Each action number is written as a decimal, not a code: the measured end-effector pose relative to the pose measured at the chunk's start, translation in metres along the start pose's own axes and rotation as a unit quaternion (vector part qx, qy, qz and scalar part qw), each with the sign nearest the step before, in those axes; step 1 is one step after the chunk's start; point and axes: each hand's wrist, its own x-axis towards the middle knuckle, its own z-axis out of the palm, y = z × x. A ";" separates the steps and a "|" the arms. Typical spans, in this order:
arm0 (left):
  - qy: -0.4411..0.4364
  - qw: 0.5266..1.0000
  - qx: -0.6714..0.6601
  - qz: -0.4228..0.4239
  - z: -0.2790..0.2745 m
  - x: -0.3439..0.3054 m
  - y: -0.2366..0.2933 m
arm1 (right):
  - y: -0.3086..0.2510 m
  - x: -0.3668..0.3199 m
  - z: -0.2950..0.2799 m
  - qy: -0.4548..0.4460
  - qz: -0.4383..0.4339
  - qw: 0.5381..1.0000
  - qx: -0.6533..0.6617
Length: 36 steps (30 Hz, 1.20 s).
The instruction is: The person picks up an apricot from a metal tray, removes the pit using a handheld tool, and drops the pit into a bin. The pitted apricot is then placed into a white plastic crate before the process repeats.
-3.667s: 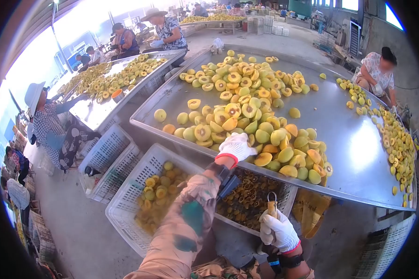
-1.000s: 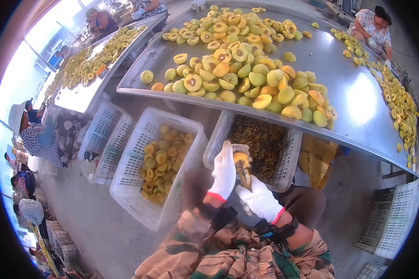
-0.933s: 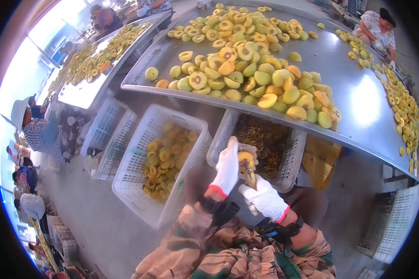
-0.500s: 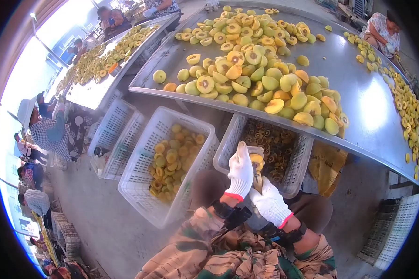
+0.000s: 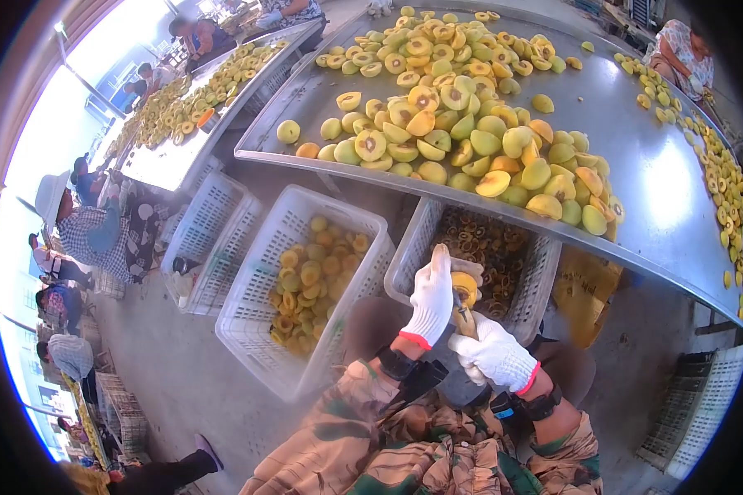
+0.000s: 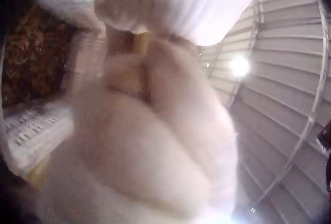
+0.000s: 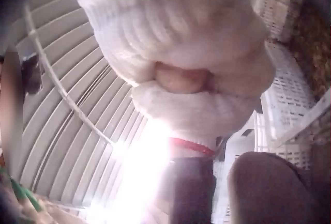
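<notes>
In the head view my gloved left hand [image 5: 432,297] holds a halved yellow peach [image 5: 466,285] over the crate of pits. My gloved right hand [image 5: 495,355] grips a loop corer [image 5: 465,322] by its wooden handle, its metal end right at the cut face of the peach half. The left wrist view is filled by the blurred white glove [image 6: 139,146], with only slivers of yellow showing past it. From the right wrist, curled glove fingers [image 7: 170,22] wrap the handle, whose rounded butt end [image 7: 181,78] shows between them.
A steel table [image 5: 611,157] bears a heap of halved peaches [image 5: 470,140] ahead. Below its edge stands a crate [image 5: 404,247] holding dark pits [image 5: 487,247]. Left of it, a white crate [image 5: 252,289] contains peach halves [image 5: 314,280]. Other people work around nearby tables.
Earlier my left hand reached into the peach heap while my right held the corer apart. Then both hands came together above the pit crate, and since then they stay together, working at the peach half.
</notes>
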 end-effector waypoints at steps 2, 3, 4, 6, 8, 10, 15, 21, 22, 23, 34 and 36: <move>-0.033 0.997 -0.053 -0.054 0.002 -0.008 0.012 | 0.003 0.000 -0.008 -0.098 0.030 0.987 0.121; -0.047 0.993 -0.080 -0.079 0.002 -0.010 0.017 | 0.005 0.001 -0.013 -0.147 0.045 0.972 0.178; -0.086 0.976 -0.140 -0.140 0.000 -0.005 0.013 | 0.008 0.002 -0.015 -0.156 0.045 0.967 0.196; -0.093 0.963 -0.174 -0.186 0.002 -0.005 0.011 | 0.010 0.007 -0.017 -0.183 0.043 0.957 0.220; -0.050 0.960 -0.188 -0.200 0.004 0.003 0.011 | 0.009 0.007 -0.020 -0.193 0.026 0.951 0.239; 0.026 0.975 -0.165 -0.149 -0.009 0.023 -0.006 | 0.011 0.008 -0.027 -0.242 -0.018 0.924 0.295; 0.234 0.969 -0.072 0.013 -0.080 0.036 0.020 | 0.044 0.041 -0.061 -0.117 0.068 0.836 0.532; 0.360 0.753 0.548 0.049 -0.222 -0.010 0.058 | 0.045 0.044 -0.061 -0.050 0.054 0.936 0.344; 0.378 0.709 0.595 0.004 -0.222 -0.007 0.068 | 0.042 0.044 -0.058 -0.023 0.062 0.942 0.328; 0.393 0.660 0.639 -0.042 -0.217 -0.001 0.083 | 0.040 0.044 -0.056 -0.038 0.052 0.949 0.310; 0.223 0.685 0.679 0.144 -0.095 0.201 0.135 | 0.005 0.016 -0.023 0.079 -0.004 0.974 0.212; 0.218 0.724 0.633 0.166 -0.092 0.199 0.132 | 0.008 0.019 -0.031 0.071 -0.001 0.974 0.217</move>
